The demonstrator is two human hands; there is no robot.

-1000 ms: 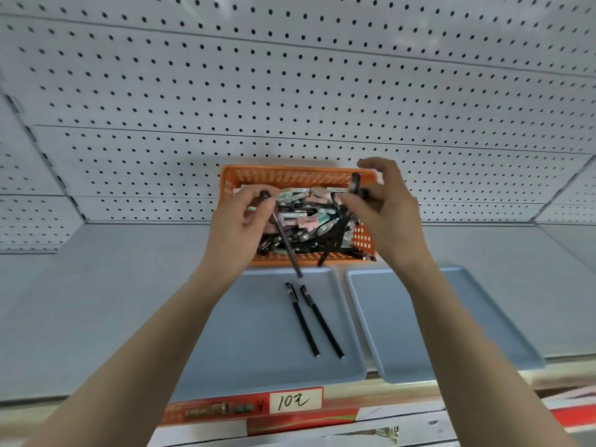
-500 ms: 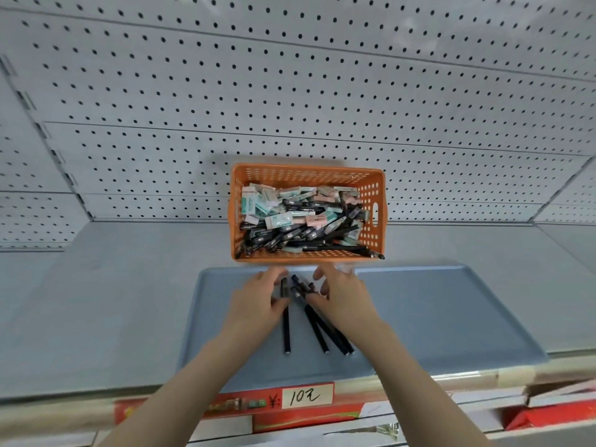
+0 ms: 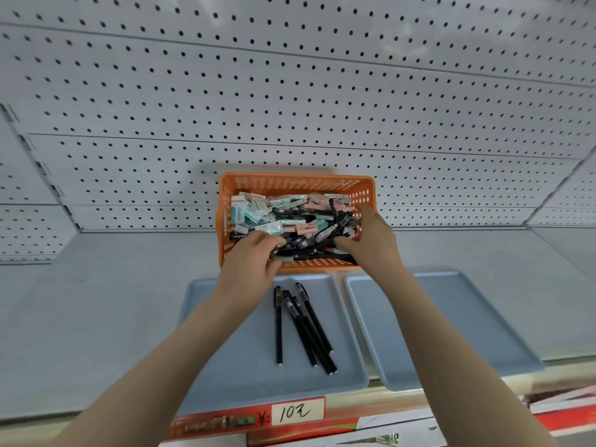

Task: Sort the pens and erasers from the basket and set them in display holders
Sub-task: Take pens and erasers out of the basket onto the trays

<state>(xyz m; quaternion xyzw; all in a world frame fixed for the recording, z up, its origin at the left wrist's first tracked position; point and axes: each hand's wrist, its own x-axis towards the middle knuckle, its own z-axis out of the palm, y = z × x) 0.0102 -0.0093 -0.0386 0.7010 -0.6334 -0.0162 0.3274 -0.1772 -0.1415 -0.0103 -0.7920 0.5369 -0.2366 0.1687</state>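
Left fingers [image 3: 274,242] of left hand [image 3: 251,261]: curled down over near rim of basket [image 3: 224,221], tips in the pen pile. Can't tell if they've got a pen or are just raking.

Basket sits at back of shelf [image 3: 96,317], against pegboard [image 3: 290,91]. Black pens [image 3: 306,243] lie mostly along its near side, erasers [image 3: 254,209] heaped behind and to the left.

Left tray [image 3: 251,388], just in front of basket, has four sorted pens [image 3: 301,324]: roughly parallel, caps toward basket, some overlapping.

Right hand [image 3: 375,245]: in basket's right end, thumb up, right fingers [image 3: 346,242] bent into pens. Can't tell if it holds anything either.

Right tray [image 3: 467,317]: beside left one, edges nearly touching.

Handling, my guess:
- Pens are light and stiff with smooth barrels, and they're tangled. Pinch mid-barrel and pull along the axis, else neighbours drag out. Clips may snag basket holes.
- Erasers are light, blocky and paper-sleeved. Grip across the short sides. Nothing fragile.
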